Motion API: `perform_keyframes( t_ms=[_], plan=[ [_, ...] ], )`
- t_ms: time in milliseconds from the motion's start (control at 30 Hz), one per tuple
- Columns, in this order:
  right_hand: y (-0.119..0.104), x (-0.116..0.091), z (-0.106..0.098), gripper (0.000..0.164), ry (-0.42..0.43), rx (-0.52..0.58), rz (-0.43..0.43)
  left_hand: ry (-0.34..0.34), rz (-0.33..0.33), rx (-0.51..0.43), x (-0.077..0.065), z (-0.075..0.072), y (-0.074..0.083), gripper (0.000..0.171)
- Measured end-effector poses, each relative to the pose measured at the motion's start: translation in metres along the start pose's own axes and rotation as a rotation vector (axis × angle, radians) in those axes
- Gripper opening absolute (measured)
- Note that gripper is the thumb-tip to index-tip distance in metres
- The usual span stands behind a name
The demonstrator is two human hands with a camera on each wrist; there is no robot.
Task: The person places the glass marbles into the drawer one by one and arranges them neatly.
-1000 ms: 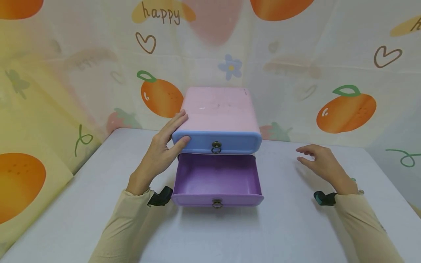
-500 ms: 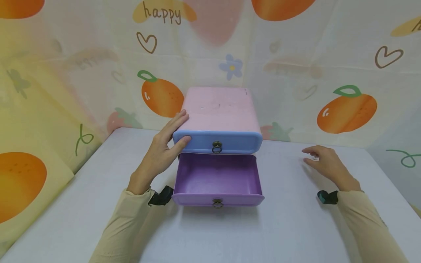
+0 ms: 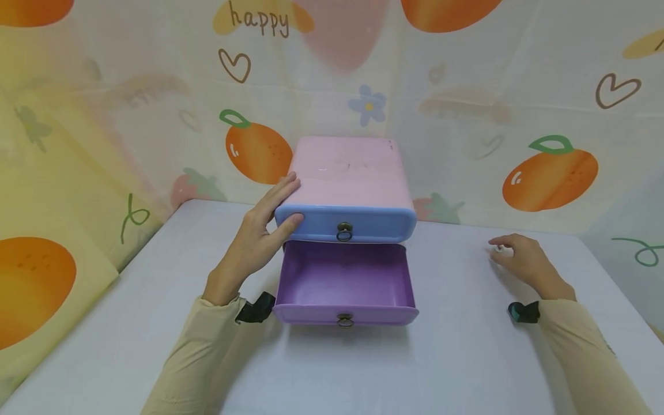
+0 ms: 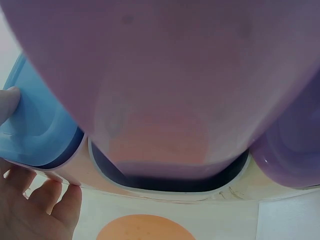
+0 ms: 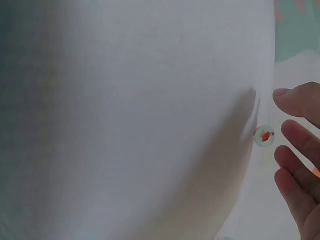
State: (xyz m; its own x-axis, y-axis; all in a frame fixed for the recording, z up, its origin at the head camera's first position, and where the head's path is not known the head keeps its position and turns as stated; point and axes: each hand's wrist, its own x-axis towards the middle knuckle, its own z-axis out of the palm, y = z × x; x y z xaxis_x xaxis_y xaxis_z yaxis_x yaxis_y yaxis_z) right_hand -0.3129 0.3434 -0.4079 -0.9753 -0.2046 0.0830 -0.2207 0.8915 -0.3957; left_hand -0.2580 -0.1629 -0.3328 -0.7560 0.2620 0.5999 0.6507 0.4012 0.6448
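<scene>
A small drawer cabinet has a pink top (image 3: pixel 350 173), a blue upper drawer (image 3: pixel 381 223) pushed in and a purple lower drawer (image 3: pixel 344 314) pulled out. My left hand (image 3: pixel 249 245) rests on the cabinet's left side, straight fingers along the upper edge and thumb on the blue front. In the left wrist view that thumb (image 4: pixel 9 102) touches the blue drawer. To the right, my right hand (image 3: pixel 529 262) hovers low over the table, fingers loosely bent around a clear glass marble (image 5: pixel 264 135) with orange inside. In the right wrist view a gap shows between fingertips and marble.
Both drawers have ring pulls; the lower ring (image 3: pixel 344 321) hangs at the front. A white-covered table (image 3: pixel 358 374) lies beneath. The fruit-print cloth (image 3: pixel 441 75) rises close behind the cabinet. A rounded sliver (image 5: pixel 226 238) shows at the right wrist view's lower edge.
My right hand has moved a little to the right and lower, and its thumb and fingertips have drawn closer together at the marble. The left hand and the drawers stay put.
</scene>
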Motion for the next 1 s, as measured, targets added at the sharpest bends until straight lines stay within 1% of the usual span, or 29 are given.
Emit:
perform_keyframes(
  t_ms=[100, 233, 467, 767, 1000],
  plan=[
    [0.002, 0.0, 0.0, 0.039, -0.013, 0.002, 0.029, 0.0, 0.0, 0.002, 0.0, 0.0, 0.0, 0.058],
    [0.006, 0.002, -0.001, 0.04, -0.021, -0.017, 0.035, 0.001, 0.001, 0.003, 0.0, 0.0, 0.0, 0.058],
    [0.011, 0.003, 0.0, 0.047, -0.108, -0.028, 0.108, -0.004, -0.008, 0.007, 0.0, -0.001, 0.001, 0.058],
    [0.009, 0.002, -0.001, 0.052, -0.167, -0.017, 0.138, -0.003, -0.006, 0.003, 0.0, 0.0, 0.001, 0.058],
    [0.005, -0.001, -0.002, 0.046, -0.177, 0.006, 0.142, 0.0, -0.003, 0.007, 0.0, 0.0, 0.001, 0.058]
  ],
)
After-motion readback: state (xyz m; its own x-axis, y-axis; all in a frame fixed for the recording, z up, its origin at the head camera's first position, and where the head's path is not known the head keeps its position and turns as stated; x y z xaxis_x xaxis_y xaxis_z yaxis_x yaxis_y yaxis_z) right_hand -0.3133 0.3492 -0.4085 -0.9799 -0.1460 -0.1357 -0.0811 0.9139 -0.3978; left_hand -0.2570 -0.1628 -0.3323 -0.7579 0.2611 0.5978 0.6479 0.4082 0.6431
